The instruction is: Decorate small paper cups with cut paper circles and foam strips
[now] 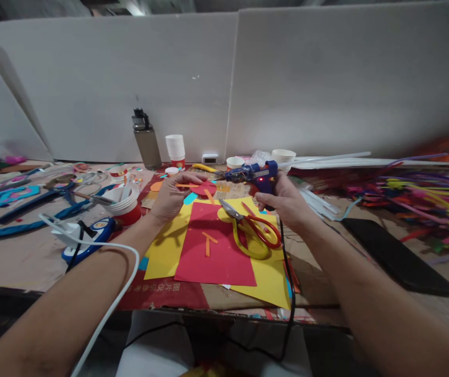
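Observation:
My right hand [283, 199] is wrapped round a blue glue gun [258, 175] with a small red light; its nozzle points left toward my left hand [171, 198]. The fingers of my left hand pinch a thin orange paper strip [187, 185], close to a red paper piece [205, 188]. Below lie a red sheet [216, 269] and yellow sheets [161, 256]. Two orange strips [208, 245] rest on the red sheet. Scissors [253, 230] with red and yellow handles lie on the sheets, right of the middle.
Paper cups [124, 207] holding tools stand left, beside a blue device [100, 233] and a white cable [130, 246]. A bottle [146, 144] and stacked cups [175, 149] stand behind. At right are a black phone-like slab [399, 254] and colourful pipe cleaners [440, 204].

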`<state>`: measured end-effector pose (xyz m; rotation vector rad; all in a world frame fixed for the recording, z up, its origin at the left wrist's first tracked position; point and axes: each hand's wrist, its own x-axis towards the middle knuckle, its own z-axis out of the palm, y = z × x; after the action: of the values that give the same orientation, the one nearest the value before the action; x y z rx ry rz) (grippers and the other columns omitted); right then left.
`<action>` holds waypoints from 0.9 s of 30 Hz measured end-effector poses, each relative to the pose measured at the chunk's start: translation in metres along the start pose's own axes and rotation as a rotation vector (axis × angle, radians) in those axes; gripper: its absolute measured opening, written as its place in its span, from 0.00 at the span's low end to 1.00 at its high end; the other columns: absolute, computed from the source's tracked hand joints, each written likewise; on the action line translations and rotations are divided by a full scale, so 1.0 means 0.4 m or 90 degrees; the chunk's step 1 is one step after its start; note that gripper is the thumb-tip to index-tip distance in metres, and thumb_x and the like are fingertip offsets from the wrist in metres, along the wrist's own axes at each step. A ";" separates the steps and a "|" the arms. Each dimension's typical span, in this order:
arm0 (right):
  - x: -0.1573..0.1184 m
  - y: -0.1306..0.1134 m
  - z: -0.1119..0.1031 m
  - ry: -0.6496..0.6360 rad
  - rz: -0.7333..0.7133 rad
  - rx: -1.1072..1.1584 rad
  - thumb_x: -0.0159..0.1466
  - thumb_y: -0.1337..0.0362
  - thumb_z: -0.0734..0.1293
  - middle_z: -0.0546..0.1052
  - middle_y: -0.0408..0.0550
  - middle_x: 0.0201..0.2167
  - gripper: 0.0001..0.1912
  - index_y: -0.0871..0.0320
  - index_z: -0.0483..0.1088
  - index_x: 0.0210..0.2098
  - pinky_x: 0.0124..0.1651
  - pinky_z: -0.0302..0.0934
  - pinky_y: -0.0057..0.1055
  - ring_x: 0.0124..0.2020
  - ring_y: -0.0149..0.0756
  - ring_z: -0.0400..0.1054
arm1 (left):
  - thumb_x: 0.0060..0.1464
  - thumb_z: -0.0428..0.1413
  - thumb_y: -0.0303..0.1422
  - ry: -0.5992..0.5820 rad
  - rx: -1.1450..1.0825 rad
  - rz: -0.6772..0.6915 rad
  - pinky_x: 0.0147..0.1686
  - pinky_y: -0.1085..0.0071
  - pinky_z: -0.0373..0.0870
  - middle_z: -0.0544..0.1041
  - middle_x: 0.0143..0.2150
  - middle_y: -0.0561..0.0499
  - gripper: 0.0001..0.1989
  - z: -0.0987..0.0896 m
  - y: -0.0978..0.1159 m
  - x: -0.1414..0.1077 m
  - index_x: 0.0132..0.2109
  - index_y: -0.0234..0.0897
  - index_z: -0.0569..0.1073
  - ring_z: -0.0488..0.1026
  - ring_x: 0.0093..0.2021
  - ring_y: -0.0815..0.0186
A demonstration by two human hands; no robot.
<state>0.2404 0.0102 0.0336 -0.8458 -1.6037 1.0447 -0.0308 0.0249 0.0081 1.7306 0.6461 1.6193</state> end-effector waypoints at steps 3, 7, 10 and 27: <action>0.000 -0.004 0.002 -0.001 0.011 -0.015 0.53 0.67 0.71 0.69 0.40 0.34 0.24 0.51 0.60 0.46 0.24 0.62 0.26 0.26 0.28 0.63 | 0.46 0.65 0.35 0.001 0.004 -0.002 0.54 0.55 0.69 0.79 0.46 0.46 0.09 -0.001 -0.003 0.000 0.37 0.41 0.79 0.74 0.51 0.58; -0.001 -0.012 0.007 0.000 0.029 -0.023 0.51 0.66 0.72 0.68 0.40 0.33 0.25 0.51 0.59 0.45 0.22 0.62 0.27 0.25 0.28 0.61 | 0.45 0.66 0.36 0.007 0.006 -0.005 0.52 0.54 0.70 0.80 0.46 0.45 0.10 0.000 -0.003 -0.001 0.37 0.41 0.79 0.75 0.50 0.57; -0.002 -0.013 0.010 0.007 0.032 -0.030 0.51 0.65 0.71 0.67 0.40 0.32 0.25 0.51 0.59 0.45 0.22 0.61 0.27 0.25 0.29 0.61 | 0.44 0.66 0.36 0.012 0.009 -0.009 0.53 0.55 0.70 0.80 0.45 0.45 0.09 0.002 0.000 0.000 0.36 0.41 0.79 0.75 0.50 0.58; 0.001 0.005 0.001 0.005 0.027 -0.068 0.52 0.64 0.71 0.68 0.41 0.33 0.23 0.51 0.58 0.44 0.24 0.61 0.28 0.28 0.31 0.62 | 0.43 0.67 0.35 0.010 0.010 -0.012 0.53 0.56 0.70 0.80 0.45 0.45 0.10 0.004 0.008 -0.001 0.35 0.40 0.79 0.75 0.49 0.58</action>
<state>0.2399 0.0113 0.0319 -0.9576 -1.6532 0.9913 -0.0295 0.0222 0.0103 1.7190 0.6836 1.6207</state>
